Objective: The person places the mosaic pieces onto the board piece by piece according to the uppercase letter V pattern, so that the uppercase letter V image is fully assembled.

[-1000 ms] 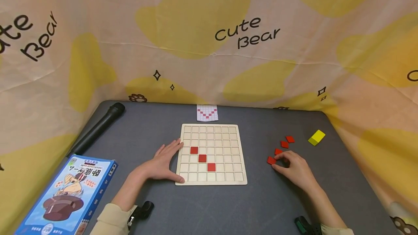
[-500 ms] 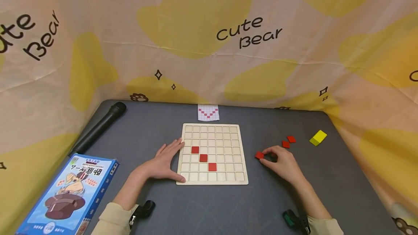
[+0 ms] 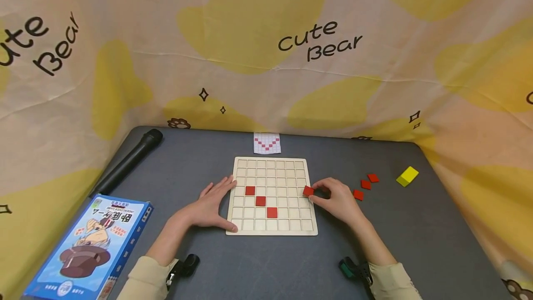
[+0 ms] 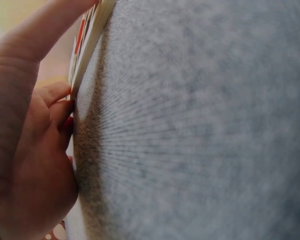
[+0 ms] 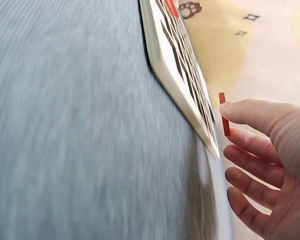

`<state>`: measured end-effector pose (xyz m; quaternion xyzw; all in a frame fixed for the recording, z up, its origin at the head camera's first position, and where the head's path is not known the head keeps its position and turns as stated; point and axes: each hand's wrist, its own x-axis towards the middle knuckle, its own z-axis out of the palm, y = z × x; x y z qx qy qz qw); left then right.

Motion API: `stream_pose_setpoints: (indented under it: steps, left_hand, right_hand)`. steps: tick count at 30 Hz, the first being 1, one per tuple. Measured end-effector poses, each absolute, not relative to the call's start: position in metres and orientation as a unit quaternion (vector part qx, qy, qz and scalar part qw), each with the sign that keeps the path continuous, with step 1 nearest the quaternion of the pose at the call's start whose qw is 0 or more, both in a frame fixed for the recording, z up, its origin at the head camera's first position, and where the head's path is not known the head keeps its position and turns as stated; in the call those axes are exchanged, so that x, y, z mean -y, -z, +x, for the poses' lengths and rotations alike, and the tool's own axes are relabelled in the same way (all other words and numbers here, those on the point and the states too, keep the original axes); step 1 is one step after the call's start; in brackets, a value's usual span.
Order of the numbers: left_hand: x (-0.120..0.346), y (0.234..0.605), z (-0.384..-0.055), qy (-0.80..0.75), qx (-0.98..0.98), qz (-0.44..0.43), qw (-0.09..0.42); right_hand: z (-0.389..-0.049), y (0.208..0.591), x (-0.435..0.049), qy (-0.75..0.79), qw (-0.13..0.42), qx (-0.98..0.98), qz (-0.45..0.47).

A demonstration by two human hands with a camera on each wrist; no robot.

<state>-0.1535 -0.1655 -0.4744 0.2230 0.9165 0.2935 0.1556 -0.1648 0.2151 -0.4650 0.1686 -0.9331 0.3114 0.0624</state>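
Board: a pale, square, wooden-looking grid board (image 3: 289,170) lies flat on the dark grey tabletop (image 3: 275,267).
Left hand (image 3: 211,205): spread, grasping nothing, its thumb and fingertips at the board's left edge.
Right hand (image 3: 338,200): pinching a thin red square tile (image 3: 308,191) at the board's right edge; I can't tell whether the tile touches it.
Seated tiles (image 3: 260,201): three red squares in the board's cells, on a diagonal.
Loose tiles (image 3: 365,184): three red squares right of the board, a bright yellow block (image 3: 407,176) beyond them.
Paper card (image 3: 267,143): white, red V pattern, past the board's far edge.
Left of the board: a long black cylinder (image 3: 125,165) and a flat blue box (image 3: 89,249).
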Motion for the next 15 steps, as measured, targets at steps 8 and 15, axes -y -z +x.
stream_pose_setpoints:
  steps: [8,15]
  left_hand:
    - [0.167,0.475,-0.155,-0.299,-0.915,0.224,0.154]
    - [0.167,0.476,-0.156,-0.301,-0.915,0.219,0.158]
  right_hand:
    - [-0.173,0.463,-0.185,-0.338,0.045,0.922,0.183]
    - [-0.182,0.462,-0.156,-0.355,0.026,0.915,0.188]
